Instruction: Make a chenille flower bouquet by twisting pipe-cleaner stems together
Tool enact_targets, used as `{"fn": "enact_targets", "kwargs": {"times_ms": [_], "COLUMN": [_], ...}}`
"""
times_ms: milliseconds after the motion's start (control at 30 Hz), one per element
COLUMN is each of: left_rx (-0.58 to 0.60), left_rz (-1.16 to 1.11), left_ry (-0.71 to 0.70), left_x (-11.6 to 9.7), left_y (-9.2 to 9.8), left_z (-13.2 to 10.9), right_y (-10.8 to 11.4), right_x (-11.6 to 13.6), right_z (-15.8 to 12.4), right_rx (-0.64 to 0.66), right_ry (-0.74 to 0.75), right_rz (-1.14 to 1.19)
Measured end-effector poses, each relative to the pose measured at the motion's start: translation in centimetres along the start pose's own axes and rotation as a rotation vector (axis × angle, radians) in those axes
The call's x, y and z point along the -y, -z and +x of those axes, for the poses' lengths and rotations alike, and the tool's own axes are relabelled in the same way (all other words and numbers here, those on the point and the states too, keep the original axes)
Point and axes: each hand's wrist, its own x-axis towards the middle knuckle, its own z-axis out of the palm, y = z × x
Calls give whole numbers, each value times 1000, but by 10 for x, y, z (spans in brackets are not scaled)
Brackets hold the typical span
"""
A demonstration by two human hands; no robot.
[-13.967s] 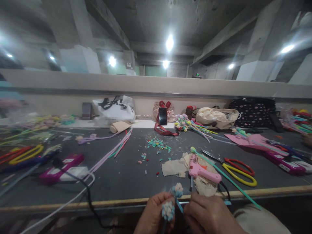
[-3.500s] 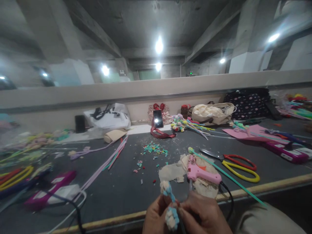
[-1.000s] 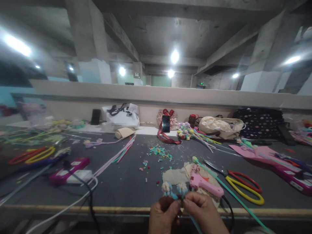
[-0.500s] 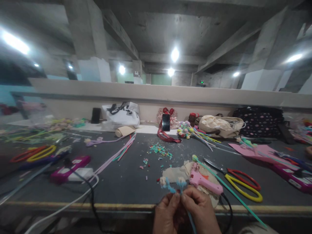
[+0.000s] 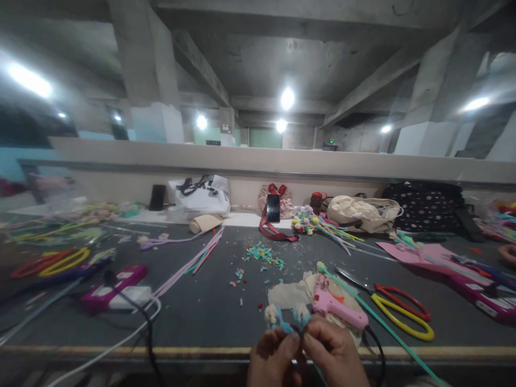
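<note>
At the near edge of the table, my left hand (image 5: 274, 357) and my right hand (image 5: 332, 352) meet with fingers pinched together. Between them is a blue pipe-cleaner flower piece (image 5: 301, 317) with two pale, fuzzy heads sticking up. The exact grip of each fingertip is hidden. Just beyond my right hand lies a pink glue gun (image 5: 341, 309) on a crumpled beige cloth (image 5: 286, 295). A green pipe-cleaner stem (image 5: 374, 312) with a yellowish tip slants past it. Farther right, scissors (image 5: 403, 312) with red and yellow handles lie on the dark tabletop.
Small teal clippings (image 5: 265, 255) are scattered mid-table. Lilac pipe cleaners (image 5: 189, 258) and a purple-and-white power strip (image 5: 116, 287) with cables are on the left. A phone (image 5: 273, 208), a white bag (image 5: 199, 196) and finished flower stems (image 5: 308, 219) stand or lie behind. Another person's hand (image 5: 508, 254) shows far right.
The view has tilted slightly, so the table sits a little lower. My hands keep pinching the blue flower piece, with only slight finger movement.
</note>
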Motion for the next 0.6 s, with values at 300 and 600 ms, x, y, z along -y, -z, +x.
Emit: {"fn": "enact_targets", "kwargs": {"times_ms": [300, 600], "left_rx": [20, 31], "left_rz": [-86, -95], "left_ry": [63, 43], "left_x": [-1, -6], "left_y": [-1, -11], "left_z": [2, 11], "right_y": [-3, -6], "right_x": [2, -5], "right_z": [-5, 5], "right_rx": [-72, -102], "right_ry": [86, -193], "right_rz": [-88, 250]}}
